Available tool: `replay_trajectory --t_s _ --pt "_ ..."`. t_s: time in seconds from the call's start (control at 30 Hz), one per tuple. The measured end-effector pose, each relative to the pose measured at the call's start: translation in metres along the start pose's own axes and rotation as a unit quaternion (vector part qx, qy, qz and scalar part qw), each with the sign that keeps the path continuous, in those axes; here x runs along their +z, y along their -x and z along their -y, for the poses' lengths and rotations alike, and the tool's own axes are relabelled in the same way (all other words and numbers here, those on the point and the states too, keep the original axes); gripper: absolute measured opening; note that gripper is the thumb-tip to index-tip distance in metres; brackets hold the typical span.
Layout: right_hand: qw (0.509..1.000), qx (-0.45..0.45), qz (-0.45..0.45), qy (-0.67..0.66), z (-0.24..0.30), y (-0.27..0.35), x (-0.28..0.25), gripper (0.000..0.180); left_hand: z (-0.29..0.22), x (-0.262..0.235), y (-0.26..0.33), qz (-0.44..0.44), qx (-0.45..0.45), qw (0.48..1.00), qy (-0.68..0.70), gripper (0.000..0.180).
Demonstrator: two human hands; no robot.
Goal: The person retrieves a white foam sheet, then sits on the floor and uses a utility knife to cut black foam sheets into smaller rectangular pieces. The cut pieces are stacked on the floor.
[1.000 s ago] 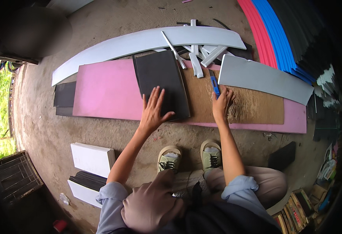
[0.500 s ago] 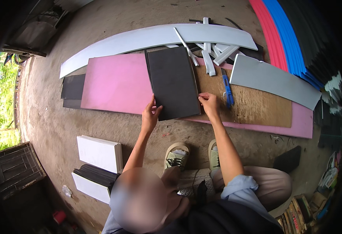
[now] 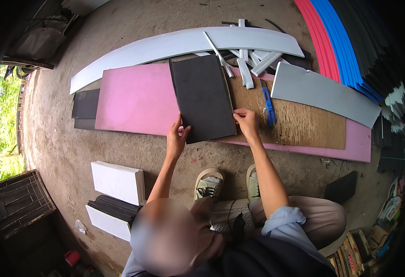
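Observation:
A black foam sheet [image 3: 201,94] lies before me, its left side overlapping or meeting a large pink sheet [image 3: 135,99] and its right side over a worn brown board [image 3: 311,120]. My left hand [image 3: 177,135] grips its lower left edge, thumb on top of the corner. At the lower right edge, my right hand [image 3: 247,122] pinches the rim between thumb and fingertips. Just right of that hand, a blue utility knife [image 3: 269,104] rests on the board, blade end pointing away from me.
Behind lie a long white sheet [image 3: 184,41] and white offcut strips [image 3: 246,74]. A grey sheet [image 3: 315,90] covers the board's far right. White blocks [image 3: 115,179] stand at left, beside stacked black sheets [image 3: 114,207]. Red and blue sheets [image 3: 341,44] are piled at far right.

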State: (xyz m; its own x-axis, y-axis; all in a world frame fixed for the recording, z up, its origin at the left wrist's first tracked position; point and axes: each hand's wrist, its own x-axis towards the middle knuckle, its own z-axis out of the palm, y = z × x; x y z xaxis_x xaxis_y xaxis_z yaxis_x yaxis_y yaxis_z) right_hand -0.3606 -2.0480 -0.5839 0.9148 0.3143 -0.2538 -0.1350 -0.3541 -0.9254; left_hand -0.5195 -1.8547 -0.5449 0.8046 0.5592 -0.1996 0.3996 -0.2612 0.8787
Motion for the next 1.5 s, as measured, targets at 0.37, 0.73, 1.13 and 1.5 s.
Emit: replay_trajectory --t_s 0.37,0.73,1.13,1.5 --pt "1.0 0.014 0.012 -0.015 0.01 0.002 -0.003 0.013 0.001 -0.001 -0.002 0.004 -0.002 1.0 0.022 0.059" --pt "0.999 0.015 0.013 -0.032 0.015 0.005 -0.002 0.012 -0.004 -0.008 -0.002 0.016 -0.022 1.0 0.007 0.062" --pt "0.862 -0.088 -0.218 0.449 0.027 -0.008 -0.07 0.037 -0.065 0.028 -0.006 0.139 0.295 0.857 -0.4 0.113" --pt "0.988 0.009 -0.047 0.148 0.034 -0.004 -0.072 0.031 -0.061 0.052 -0.004 0.078 0.292 0.843 -0.446 0.106"
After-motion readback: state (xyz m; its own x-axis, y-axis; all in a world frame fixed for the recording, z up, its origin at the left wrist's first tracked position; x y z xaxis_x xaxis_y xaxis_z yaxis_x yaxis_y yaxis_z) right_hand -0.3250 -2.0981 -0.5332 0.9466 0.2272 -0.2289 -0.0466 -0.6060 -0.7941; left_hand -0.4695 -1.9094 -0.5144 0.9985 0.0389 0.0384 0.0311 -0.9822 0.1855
